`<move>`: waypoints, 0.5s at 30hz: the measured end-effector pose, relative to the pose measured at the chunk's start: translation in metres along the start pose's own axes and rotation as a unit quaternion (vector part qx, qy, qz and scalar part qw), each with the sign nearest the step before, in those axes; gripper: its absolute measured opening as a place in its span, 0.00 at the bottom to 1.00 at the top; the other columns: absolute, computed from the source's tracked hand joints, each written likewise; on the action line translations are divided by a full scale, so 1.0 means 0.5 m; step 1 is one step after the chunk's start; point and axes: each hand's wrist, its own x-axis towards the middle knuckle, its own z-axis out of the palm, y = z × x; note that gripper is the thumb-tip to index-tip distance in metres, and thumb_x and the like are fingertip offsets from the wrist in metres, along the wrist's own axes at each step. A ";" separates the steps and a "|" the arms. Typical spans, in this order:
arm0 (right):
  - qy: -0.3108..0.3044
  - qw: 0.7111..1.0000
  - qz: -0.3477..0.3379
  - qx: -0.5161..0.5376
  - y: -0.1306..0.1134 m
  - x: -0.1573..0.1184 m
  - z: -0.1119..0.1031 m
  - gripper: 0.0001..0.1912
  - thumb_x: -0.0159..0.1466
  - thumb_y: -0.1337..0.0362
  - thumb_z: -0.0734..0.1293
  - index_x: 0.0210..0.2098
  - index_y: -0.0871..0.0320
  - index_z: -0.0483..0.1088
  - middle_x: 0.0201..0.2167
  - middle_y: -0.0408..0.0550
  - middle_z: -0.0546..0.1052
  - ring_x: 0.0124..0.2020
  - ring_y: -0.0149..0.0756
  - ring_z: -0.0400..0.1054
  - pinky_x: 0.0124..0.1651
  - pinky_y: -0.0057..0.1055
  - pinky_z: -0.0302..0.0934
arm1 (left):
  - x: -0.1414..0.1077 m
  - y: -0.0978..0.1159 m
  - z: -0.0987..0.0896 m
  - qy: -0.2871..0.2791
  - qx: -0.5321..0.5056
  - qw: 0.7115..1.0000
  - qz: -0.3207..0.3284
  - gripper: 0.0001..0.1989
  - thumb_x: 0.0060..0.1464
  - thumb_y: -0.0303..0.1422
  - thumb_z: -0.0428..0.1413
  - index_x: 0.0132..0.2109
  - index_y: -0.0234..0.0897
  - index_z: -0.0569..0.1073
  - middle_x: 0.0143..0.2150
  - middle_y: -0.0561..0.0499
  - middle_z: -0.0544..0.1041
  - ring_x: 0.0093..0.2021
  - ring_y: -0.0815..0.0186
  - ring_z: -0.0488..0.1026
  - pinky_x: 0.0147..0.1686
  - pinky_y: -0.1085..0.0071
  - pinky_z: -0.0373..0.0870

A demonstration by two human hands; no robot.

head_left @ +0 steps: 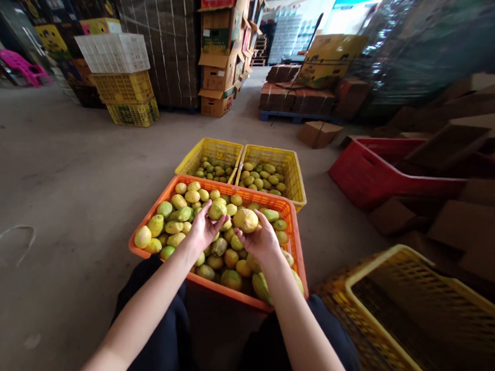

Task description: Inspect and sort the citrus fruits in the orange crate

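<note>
left hand [202, 231]'s cupping round green-yellow fruit [217, 210] | right hand [263, 241]'s gripping oval yellow fruit [245, 220] | prolly bruising easily, so I'd be palming middles

Left hand [202, 229] and right hand [262, 238] ungloved, slender fingers, wrists bare, forearms [148, 300] uncovered as far as seen, dark navy trousers [167, 329], plain cloth, loose cut, bluish where lit, near-black in shadow, stitching too dark to read.

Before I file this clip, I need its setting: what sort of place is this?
Probably a warehouse where fruit is stored or sorted: an orange crate full of fruit, tall stacks of cardboard boxes and a loaded blue pallet suggest it.
</note>
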 end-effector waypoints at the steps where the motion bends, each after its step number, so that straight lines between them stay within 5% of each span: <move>1: -0.004 1.000 0.000 0.004 0.000 0.002 -0.002 0.13 0.70 0.59 0.59 0.39 0.60 0.71 0.21 0.49 0.78 0.18 0.36 0.72 0.18 0.27 0.68 | -0.001 0.000 0.000 0.005 0.000 1.000 0.002 0.11 0.67 0.35 0.51 0.46 0.30 0.72 0.28 0.49 0.75 0.25 0.68 0.78 0.23 0.79 0.77; 15: -0.009 1.000 0.006 0.012 -0.001 0.009 -0.011 0.13 0.71 0.59 0.59 0.41 0.61 0.71 0.22 0.50 0.78 0.19 0.37 0.72 0.18 0.27 0.69 | -0.009 -0.003 -0.001 0.041 0.011 0.999 0.033 0.10 0.65 0.36 0.56 0.43 0.32 0.73 0.27 0.51 0.74 0.21 0.73 0.73 0.19 0.84 0.73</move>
